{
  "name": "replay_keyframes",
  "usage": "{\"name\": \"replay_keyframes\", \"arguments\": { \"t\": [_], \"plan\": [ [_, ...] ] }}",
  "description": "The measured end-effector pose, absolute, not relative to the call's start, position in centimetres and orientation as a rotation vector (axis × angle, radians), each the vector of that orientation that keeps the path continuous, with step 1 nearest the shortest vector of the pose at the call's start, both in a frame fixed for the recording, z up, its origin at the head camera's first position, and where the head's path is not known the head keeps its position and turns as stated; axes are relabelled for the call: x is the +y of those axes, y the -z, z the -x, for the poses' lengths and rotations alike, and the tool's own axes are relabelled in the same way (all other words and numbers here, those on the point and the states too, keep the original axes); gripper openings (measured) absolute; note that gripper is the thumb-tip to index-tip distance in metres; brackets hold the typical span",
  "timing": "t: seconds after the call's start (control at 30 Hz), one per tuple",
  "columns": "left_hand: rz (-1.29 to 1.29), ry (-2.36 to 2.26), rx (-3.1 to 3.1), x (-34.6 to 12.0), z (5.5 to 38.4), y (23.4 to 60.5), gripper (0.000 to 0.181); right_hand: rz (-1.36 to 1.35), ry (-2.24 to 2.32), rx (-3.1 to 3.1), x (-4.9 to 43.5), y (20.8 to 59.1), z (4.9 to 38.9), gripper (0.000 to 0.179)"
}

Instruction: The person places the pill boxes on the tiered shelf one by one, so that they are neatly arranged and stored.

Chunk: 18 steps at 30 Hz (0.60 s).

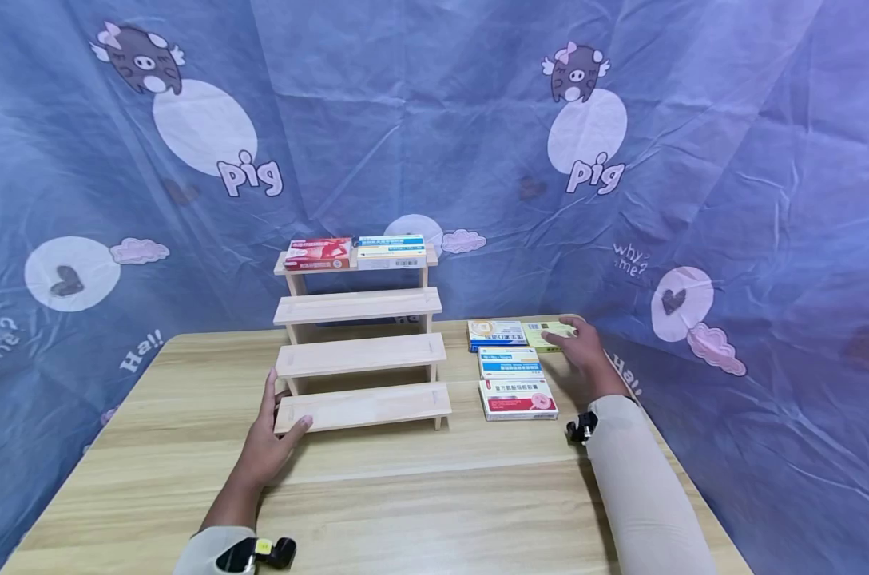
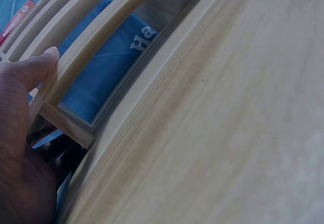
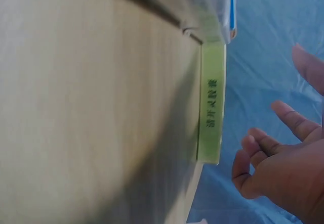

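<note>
A wooden rack [image 1: 360, 354] carries a red box [image 1: 318, 252] and a blue-and-white box [image 1: 391, 251] on top; a green box [image 3: 211, 102] and three further boxes [image 1: 510, 364] lie unshelved on the table [image 1: 434, 511]. The left hand [image 1: 271, 441] grips the rack's lower left end. The right hand [image 1: 586, 348], fingers loosely spread, grasps nothing above the green box.

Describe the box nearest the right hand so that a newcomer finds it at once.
On the wooden table, right of the stepped shelf, lie four boxes. In the far row of two, take the green box, nearest the right hand. Only it is green; the others are white with blue or red.
</note>
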State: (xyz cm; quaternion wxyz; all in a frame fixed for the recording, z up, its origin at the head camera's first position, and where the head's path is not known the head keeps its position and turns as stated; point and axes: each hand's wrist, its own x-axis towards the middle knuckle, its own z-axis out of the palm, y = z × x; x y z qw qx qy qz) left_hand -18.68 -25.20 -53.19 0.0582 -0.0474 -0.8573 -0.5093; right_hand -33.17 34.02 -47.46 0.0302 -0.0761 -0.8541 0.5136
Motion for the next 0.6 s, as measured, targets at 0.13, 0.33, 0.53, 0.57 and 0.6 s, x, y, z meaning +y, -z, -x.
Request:
{"name": "replay_keyframes", "arguments": {
  "t": [0.13,0.33,0.53,0.57,0.6],
  "plan": [
    [0.15,1.542,-2.596,-25.1,18.7,53.3,0.111,0.253,-1.53,-2.684,34.7,47.7,33.2,0.081],
    [0.157,1.547,-2.593,-25.0,18.7,53.4,0.11,0.273,-1.503,-2.714,35.5,47.9,33.3,0.082],
    [0.152,1.536,-2.598,-25.0,18.6,53.3,0.11,0.234,-1.386,-2.767,35.9,48.2,33.4,0.081],
    [0.148,1.537,-2.599,-25.0,18.6,53.2,0.11,0.235,-1.376,-2.773,36.0,48.3,33.5,0.081],
    [0.148,1.534,-2.601,-25.0,18.5,53.2,0.11,0.237,-1.38,-2.776,36.1,48.3,33.5,0.082]
  ]
}}
